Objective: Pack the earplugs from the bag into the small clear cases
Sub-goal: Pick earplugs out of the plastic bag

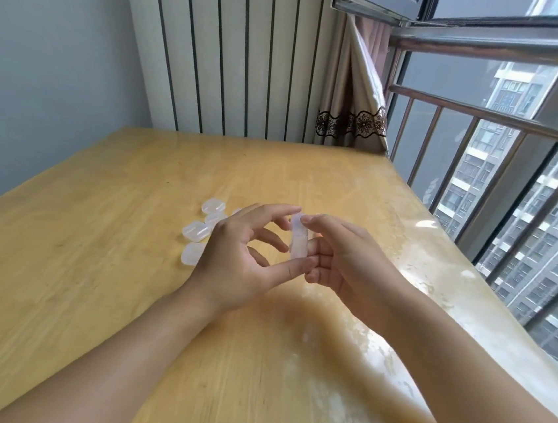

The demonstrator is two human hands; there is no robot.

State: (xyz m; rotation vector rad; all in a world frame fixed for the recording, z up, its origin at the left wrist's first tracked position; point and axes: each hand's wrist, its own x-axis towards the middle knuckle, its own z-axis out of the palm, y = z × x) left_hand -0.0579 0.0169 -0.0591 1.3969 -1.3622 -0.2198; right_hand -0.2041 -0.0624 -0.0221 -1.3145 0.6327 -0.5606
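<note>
Far left you've got a pale grey wall (38,65), then white ribbed panelling (239,52) behind the far edge of the wooden table (57,274). The tabletop is glossy w/ a clear cover; glare gets stronger toward the right side.

Left of centre, a cluster of small clear cases (196,230) lies flat on the table: one at the far end (213,206), one mid (195,230), one nearest you (191,253), plus at least one more partly hidden behind your left hand. All look closed; contents can't be made out, too translucent and small.

Your left hand (241,259) is raised just right of that cluster, palm facing right, fingers spread and curved. Its index tip meets the top end of the held clear case (298,239) and the thumb reaches to its bottom end, so it's pinching that case end to end.

The held case stands on edge, upright, between both hands, above the table around mid-depth. Can't tell if the lid is cracked open or shut.

Your right hand (345,256) is on the case's right side, index on the top end, other fingers curled against the lower part, so it's gripping the same case too.

Further right: a curtain (359,92) w/ a dark lace band in the far corner, then a metal window railing (483,157) w/ apartment blocks (521,188) outside.

No bag or loose earplugs visible.
</note>
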